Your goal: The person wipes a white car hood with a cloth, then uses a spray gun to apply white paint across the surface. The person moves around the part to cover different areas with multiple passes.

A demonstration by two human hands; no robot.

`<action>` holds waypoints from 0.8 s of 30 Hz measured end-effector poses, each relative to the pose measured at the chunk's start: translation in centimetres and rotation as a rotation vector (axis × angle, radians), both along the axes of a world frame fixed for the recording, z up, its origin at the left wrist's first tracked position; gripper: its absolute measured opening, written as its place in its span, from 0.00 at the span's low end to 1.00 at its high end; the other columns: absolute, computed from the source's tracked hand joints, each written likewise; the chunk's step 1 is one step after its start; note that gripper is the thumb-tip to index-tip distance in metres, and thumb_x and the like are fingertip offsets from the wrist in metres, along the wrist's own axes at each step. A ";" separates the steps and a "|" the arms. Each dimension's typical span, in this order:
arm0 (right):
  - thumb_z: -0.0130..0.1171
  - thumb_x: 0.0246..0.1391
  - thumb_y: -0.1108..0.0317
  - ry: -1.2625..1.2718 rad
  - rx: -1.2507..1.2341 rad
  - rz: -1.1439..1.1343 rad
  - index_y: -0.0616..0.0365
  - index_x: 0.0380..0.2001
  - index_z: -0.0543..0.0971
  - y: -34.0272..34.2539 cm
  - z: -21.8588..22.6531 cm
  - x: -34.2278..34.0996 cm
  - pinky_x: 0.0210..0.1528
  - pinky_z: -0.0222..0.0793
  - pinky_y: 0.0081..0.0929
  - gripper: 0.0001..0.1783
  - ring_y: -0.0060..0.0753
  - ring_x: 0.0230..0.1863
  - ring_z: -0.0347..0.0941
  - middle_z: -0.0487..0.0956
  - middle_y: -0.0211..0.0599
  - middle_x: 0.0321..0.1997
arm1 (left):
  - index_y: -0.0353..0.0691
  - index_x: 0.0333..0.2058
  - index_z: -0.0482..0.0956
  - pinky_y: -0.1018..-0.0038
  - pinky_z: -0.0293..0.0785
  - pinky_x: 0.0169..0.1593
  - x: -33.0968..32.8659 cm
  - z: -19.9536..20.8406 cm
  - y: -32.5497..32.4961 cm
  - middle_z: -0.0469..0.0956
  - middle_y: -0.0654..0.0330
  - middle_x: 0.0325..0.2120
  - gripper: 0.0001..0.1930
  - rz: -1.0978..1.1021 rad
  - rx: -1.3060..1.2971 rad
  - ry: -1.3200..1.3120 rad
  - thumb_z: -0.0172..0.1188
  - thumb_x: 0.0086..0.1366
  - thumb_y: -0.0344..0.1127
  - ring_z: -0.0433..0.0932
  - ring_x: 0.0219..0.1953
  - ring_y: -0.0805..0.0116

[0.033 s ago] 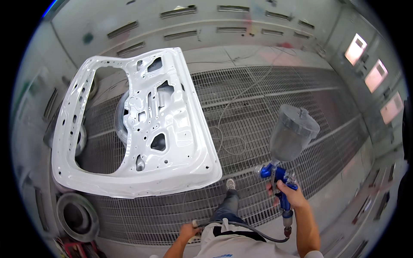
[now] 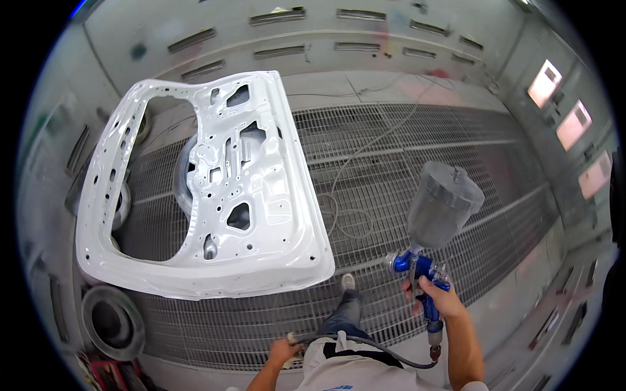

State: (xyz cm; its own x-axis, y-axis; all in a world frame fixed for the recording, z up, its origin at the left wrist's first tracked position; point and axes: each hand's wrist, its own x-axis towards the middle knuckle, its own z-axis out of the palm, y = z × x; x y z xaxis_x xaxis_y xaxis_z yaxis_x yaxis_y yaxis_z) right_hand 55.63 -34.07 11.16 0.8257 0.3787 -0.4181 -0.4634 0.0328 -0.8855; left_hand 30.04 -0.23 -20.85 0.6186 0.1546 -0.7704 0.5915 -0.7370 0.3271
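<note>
In my right hand [image 2: 440, 298] is a blue spray gun [image 2: 427, 267], the fingers wrapped round its grip. A translucent grey paint cup [image 2: 443, 205] with a lid sits on top of the gun, tilted a little. From the gun's lower end a dark air hose [image 2: 394, 355] runs across my waist to my left hand [image 2: 285, 352], which is closed round it. To the left, apart from both hands, a glossy white car tailgate [image 2: 298, 228] shows a large window opening and several smaller cut-outs. The gun's nozzle points left, toward the panel.
Under the panel are round wheel-like objects; one grey wheel [image 2: 112, 322] stands at lower left beside red items [image 2: 107, 375]. A thin hose [image 2: 355, 159] loops over the metal floor grating [image 2: 456, 137]. Vented walls [image 2: 365, 29] surround the space, with lit windows [image 2: 574, 124] at right.
The view has shifted very slightly, so the panel and the walls sit a little differently. Both hands keep the same hold.
</note>
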 end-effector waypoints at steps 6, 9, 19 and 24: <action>0.62 0.56 0.55 0.055 -0.061 0.176 0.64 0.47 0.73 0.7 0.7 13.9 0.22 0.78 0.29 0.24 0.31 0.37 0.75 0.79 0.42 0.38 | 0.30 0.29 0.80 0.56 0.75 0.36 7.6 2.4 -5.3 0.79 0.44 0.25 0.27 0.267 0.029 -0.307 0.68 0.50 0.55 0.80 0.31 0.45; 0.63 0.56 0.55 0.023 -0.054 0.227 0.63 0.46 0.74 0.6 0.4 19.5 0.21 0.77 0.28 0.23 0.32 0.35 0.76 0.79 0.41 0.37 | 0.34 0.28 0.78 0.55 0.73 0.31 12.8 8.8 -6.7 0.79 0.49 0.27 0.16 0.137 0.089 -0.486 0.65 0.56 0.44 0.78 0.26 0.45; 0.61 0.57 0.58 0.097 -0.035 0.643 0.60 0.43 0.76 4.9 -1.2 38.0 0.22 0.77 0.26 0.18 0.29 0.36 0.76 0.79 0.37 0.37 | 0.31 0.47 0.75 0.66 0.76 0.30 30.0 22.0 -12.2 0.80 0.44 0.30 0.27 1.009 0.233 -0.379 0.70 0.54 0.43 0.81 0.27 0.53; 0.62 0.56 0.56 0.098 -0.078 0.811 0.61 0.44 0.76 5.4 -1.4 47.5 0.23 0.77 0.28 0.20 0.28 0.36 0.75 0.79 0.36 0.35 | 0.25 0.52 0.68 0.65 0.77 0.44 35.4 15.5 -19.5 0.78 0.48 0.40 0.28 1.912 -0.504 -0.559 0.68 0.57 0.33 0.80 0.39 0.60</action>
